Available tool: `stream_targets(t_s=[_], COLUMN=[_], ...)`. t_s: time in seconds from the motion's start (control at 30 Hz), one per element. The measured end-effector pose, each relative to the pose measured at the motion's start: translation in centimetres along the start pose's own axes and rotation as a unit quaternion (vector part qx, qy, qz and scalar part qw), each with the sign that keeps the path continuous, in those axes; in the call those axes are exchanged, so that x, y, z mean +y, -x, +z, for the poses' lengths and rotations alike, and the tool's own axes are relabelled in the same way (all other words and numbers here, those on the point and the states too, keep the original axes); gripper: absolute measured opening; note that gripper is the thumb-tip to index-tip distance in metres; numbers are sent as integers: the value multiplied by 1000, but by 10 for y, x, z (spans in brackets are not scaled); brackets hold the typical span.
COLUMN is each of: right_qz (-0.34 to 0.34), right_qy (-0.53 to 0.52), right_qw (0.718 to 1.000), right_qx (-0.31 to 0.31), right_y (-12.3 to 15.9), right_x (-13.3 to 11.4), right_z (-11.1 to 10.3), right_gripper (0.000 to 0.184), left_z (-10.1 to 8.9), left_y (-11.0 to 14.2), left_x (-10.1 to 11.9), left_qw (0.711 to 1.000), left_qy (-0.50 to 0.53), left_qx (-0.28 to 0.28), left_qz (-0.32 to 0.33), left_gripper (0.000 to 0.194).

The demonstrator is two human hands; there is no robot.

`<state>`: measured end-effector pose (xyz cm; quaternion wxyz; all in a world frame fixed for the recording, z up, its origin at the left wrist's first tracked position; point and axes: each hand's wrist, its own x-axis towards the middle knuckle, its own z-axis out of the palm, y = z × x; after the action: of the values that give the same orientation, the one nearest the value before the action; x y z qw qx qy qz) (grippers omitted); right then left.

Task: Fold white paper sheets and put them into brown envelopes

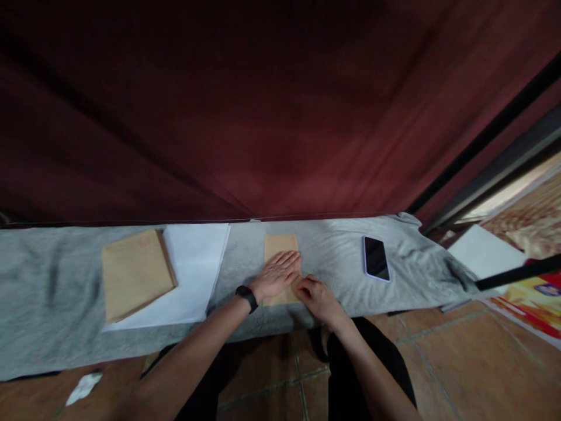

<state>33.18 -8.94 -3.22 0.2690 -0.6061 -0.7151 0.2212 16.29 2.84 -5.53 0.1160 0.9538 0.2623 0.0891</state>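
Note:
A light tan piece of paper (280,242), shaped like a flat envelope, lies upright on the grey cloth in front of me. My left hand (278,272) rests flat across its middle, fingers stretched toward the right edge. A dark band circles my left wrist. At the lower right edge of the same paper, my right hand (316,296) is curled, with thumb and forefinger pinched together at the margin. Its fingertips partly hide that edge. Both hands cover much of the paper's lower half.
A stack of brown kraft paper (135,275) overlaps white sheets (197,269) to the left. A phone (376,258) lies on the grey cloth (337,251) at right. Behind hangs a dark red cloth (280,146); black bars (482,137) and a white box (486,251) stand at far right.

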Motion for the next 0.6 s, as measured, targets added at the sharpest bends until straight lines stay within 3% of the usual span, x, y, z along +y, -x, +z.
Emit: stream_targets(t_s=[0.27,0.6], right_qz=[34,50], right_qy=[38,50], right_qw=[999,996], right_qx=[1,56], right_y=[-1,-3], right_x=[7,0], right_z=[-7,-2], right_gripper=[23,24], left_z=[-7,-18], left_y=[48,80], left_x=[28,53], left_qw=[999,997], left_qy=[-10,-4], left_qx=[-17,-62], left_qz=[37,40], left_gripper=[56,61])
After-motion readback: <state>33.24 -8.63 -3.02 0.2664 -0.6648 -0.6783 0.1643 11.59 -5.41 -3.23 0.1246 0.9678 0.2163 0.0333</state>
